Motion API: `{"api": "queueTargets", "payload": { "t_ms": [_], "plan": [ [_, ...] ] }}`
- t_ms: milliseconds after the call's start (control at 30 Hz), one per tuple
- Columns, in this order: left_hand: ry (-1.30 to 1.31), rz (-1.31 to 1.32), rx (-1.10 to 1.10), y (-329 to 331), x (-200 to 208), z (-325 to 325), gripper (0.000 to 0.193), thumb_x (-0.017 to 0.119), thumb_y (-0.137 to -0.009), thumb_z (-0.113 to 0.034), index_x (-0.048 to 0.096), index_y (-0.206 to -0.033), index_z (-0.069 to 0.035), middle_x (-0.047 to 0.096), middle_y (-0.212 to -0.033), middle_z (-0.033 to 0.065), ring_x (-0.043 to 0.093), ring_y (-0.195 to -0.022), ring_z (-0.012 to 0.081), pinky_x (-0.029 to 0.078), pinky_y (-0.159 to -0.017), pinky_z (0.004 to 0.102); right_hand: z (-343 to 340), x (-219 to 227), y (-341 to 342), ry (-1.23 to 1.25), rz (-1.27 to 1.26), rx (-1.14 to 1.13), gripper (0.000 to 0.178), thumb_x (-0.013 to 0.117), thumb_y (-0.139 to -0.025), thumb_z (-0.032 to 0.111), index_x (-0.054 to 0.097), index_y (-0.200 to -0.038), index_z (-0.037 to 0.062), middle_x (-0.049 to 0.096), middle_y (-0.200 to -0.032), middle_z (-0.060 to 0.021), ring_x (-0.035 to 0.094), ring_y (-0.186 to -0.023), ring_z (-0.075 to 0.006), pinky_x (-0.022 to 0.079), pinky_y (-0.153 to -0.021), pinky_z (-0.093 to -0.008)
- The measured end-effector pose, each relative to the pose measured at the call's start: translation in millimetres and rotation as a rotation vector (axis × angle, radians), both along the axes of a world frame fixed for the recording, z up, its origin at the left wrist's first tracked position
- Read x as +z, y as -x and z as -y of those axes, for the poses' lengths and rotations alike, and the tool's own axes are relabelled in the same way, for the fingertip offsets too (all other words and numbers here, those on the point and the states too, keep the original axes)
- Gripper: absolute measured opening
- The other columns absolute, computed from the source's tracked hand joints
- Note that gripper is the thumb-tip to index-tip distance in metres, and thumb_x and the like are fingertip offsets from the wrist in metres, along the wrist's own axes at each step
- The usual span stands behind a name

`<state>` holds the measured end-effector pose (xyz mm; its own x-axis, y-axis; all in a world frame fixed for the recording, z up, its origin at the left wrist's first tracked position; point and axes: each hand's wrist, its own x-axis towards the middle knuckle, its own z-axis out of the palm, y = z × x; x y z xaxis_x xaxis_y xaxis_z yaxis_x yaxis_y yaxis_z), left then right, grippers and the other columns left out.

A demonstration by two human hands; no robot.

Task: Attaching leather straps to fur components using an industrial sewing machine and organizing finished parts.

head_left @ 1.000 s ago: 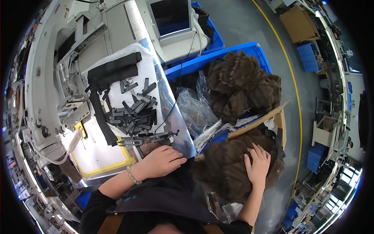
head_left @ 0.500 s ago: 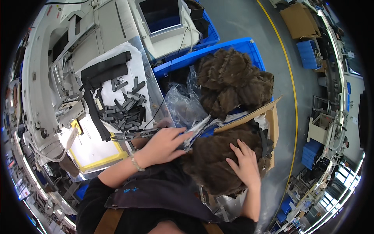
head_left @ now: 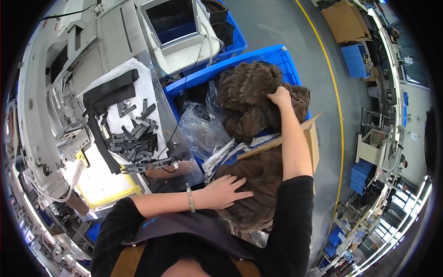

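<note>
My right hand [head_left: 280, 97] reaches far forward to a heap of brown fur pieces [head_left: 249, 81] in a blue bin [head_left: 290, 69]. Its fingers curl into the fur at the heap's right side, partly hidden by the hand. Nearer to me, another brown fur piece [head_left: 260, 173] lies in front of an open cardboard box [head_left: 312, 143]. My left hand [head_left: 226, 191] lies on the left part of this nearer fur, fingers spread, gripping nothing. My right forearm passes over its right side and hides part of it.
A crumpled clear plastic bag [head_left: 203, 127] lies in the bin's left part. On the table to the left are many short black strips [head_left: 136, 138], a folded black cloth [head_left: 110, 92] and pliers-like tools [head_left: 147, 167]. A screen [head_left: 170, 21] stands behind. A yellow floor line [head_left: 334, 87] runs at right.
My right hand has left the near fur and reached forward to the heap in the bin. My left hand has moved right and down onto the near fur. The view has shifted slightly.
</note>
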<state>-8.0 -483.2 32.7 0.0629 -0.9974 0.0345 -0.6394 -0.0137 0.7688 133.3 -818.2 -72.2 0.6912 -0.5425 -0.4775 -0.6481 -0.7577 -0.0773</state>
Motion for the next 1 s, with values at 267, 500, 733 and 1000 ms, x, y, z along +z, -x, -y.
{"api": "queueTargets", "payload": {
  "t_ms": [267, 500, 733, 1000],
  "plan": [
    [0.079, -0.033, 0.000, -1, -2, 7, 0.071, 0.074, -0.067, -0.022, 0.043, -0.132, -0.026, 0.047, -0.126, 0.0165, 0.052, -0.100, 0.0293, 0.043, -0.087, 0.0371, 34, -52, 45, -0.201, 0.222, -0.674, 0.038, 0.070, -0.070, 0.018, 0.060, -0.098, -0.0048, 0.065, -0.096, -0.0196, 0.064, -0.086, -0.0324, 0.051, -0.075, -0.0416],
    [0.075, -0.027, 0.022, -2, -5, 3, 0.068, 0.070, -0.070, -0.018, 0.044, -0.132, -0.026, 0.048, -0.125, 0.0156, 0.053, -0.098, 0.0281, 0.043, -0.085, 0.0358, 39, -41, 40, -0.876, 0.445, -1.112, 0.030, 0.067, -0.073, 0.016, 0.059, -0.099, 0.0031, 0.064, -0.099, -0.0077, 0.061, -0.088, -0.0257, 0.044, -0.074, -0.0325],
    [0.029, -0.006, 0.041, 2, -11, 1, 0.070, 0.067, -0.070, -0.015, 0.041, -0.135, -0.026, 0.048, -0.126, 0.0165, 0.051, -0.099, 0.0292, 0.042, -0.086, 0.0373, -25, -47, 21, -1.031, 0.673, -1.155, 0.051, 0.071, -0.071, 0.014, 0.051, -0.116, 0.0006, 0.054, -0.122, -0.0119, 0.052, -0.111, -0.0260, 0.041, -0.095, -0.0396],
    [0.079, -0.014, 0.039, 5, -6, 8, 0.071, 0.066, -0.071, -0.014, 0.040, -0.136, -0.025, 0.048, -0.126, 0.0169, 0.051, -0.100, 0.0304, 0.042, -0.088, 0.0386, 14, -81, 41, -0.437, 0.728, -1.036, 0.055, 0.071, -0.072, 0.011, 0.048, -0.121, -0.0024, 0.060, -0.113, -0.0166, 0.057, -0.103, -0.0319, 0.045, -0.087, -0.0380]
  ]
}}
